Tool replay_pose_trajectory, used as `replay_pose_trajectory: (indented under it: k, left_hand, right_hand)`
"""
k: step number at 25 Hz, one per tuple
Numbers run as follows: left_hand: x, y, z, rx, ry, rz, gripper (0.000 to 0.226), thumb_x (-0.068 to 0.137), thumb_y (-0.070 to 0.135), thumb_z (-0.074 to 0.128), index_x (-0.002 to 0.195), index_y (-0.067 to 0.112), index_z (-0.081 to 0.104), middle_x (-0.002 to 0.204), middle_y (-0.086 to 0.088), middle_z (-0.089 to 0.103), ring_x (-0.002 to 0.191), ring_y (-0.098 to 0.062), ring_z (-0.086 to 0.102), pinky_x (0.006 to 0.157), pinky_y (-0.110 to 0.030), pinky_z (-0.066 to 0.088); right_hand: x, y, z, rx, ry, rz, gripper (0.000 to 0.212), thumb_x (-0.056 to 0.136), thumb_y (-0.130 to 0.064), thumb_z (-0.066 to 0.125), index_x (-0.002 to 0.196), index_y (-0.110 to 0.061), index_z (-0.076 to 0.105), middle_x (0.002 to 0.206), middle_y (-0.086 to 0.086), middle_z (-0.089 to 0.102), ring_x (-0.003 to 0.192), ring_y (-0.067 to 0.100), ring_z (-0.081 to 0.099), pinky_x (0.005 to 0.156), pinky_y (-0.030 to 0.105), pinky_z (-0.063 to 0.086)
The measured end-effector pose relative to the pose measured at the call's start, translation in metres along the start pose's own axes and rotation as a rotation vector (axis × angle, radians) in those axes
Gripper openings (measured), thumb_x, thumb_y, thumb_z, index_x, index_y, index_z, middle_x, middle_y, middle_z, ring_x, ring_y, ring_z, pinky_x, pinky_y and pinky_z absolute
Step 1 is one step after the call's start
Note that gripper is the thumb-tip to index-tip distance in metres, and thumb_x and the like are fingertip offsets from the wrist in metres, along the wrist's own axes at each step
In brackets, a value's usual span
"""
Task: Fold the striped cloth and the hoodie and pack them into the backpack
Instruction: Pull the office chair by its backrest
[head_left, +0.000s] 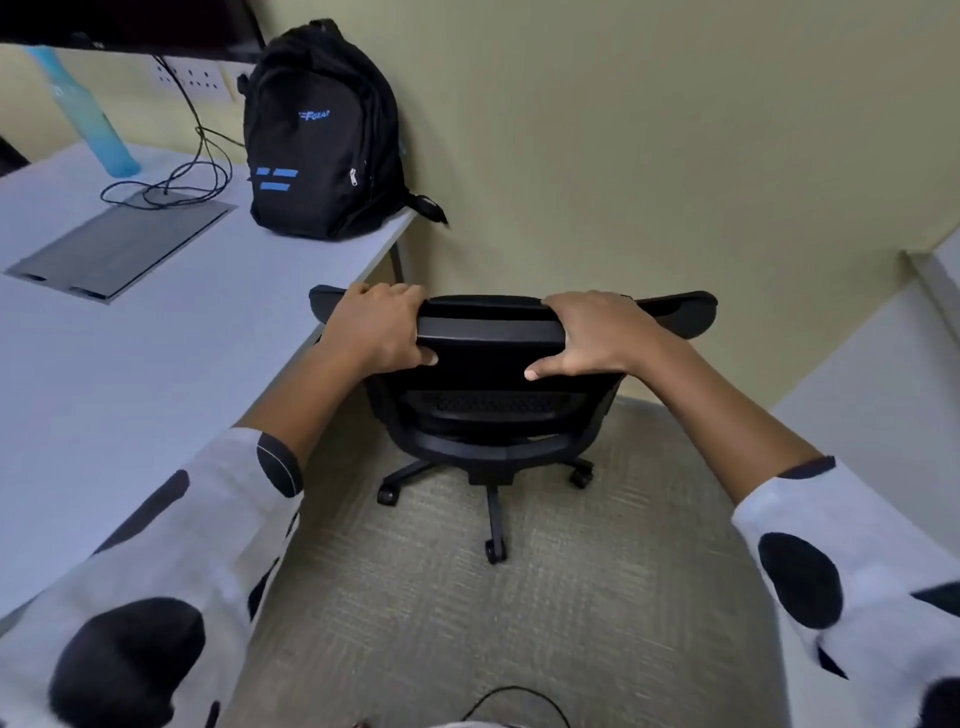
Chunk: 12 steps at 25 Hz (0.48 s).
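Note:
A black backpack (317, 135) with blue markings stands upright and zipped at the far right end of the white desk (130, 364), against the wall. My left hand (382, 327) grips the top edge of a black office chair's backrest (491, 332), fingers over the top and thumb on the near side. My right hand (597, 335) grips the same edge further right in the same way. No striped cloth or hoodie is in view.
The chair stands on grey carpet (467, 597) between the desk and a white surface (883, 395) at right. On the desk lie a grey cable hatch (124, 244), black cables (182, 176) and a tilted blue bottle (88, 114). Wall sockets (192, 78) sit behind.

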<state>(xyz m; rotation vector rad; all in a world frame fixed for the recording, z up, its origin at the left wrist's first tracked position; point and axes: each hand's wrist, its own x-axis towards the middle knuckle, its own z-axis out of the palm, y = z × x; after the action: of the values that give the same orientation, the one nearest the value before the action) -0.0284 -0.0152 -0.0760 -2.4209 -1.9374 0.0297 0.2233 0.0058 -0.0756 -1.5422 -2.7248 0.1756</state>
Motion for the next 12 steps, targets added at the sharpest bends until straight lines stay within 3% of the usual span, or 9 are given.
replay_pose_trajectory:
  k: [4, 12]
  left_hand:
    - [-0.010, 0.020, -0.007, -0.003, 0.005, -0.034, 0.056, 0.073, 0.053, 0.070, 0.108, 0.015, 0.049, 0.114, -0.005, 0.059, 0.108, -0.028, 0.053, 0.095, -0.042, 0.032]
    - [-0.064, 0.043, -0.004, -0.001, 0.028, -0.088, 0.060, 0.072, 0.059, 0.067, 0.106, 0.014, 0.048, 0.112, -0.006, 0.059, 0.107, -0.029, 0.053, 0.094, -0.043, 0.032]
  right_hand:
    - [-0.009, 0.010, -0.002, -0.035, 0.015, 0.009, 0.067, 0.067, -0.068, 0.067, 0.111, -0.018, 0.056, 0.102, 0.002, 0.066, 0.092, 0.027, 0.061, 0.077, 0.037, 0.049]
    - [-0.050, -0.003, 0.005, -0.067, 0.060, -0.014, 0.061, 0.070, -0.066, 0.064, 0.108, -0.018, 0.058, 0.103, 0.004, 0.066, 0.095, 0.031, 0.060, 0.078, 0.038, 0.048]
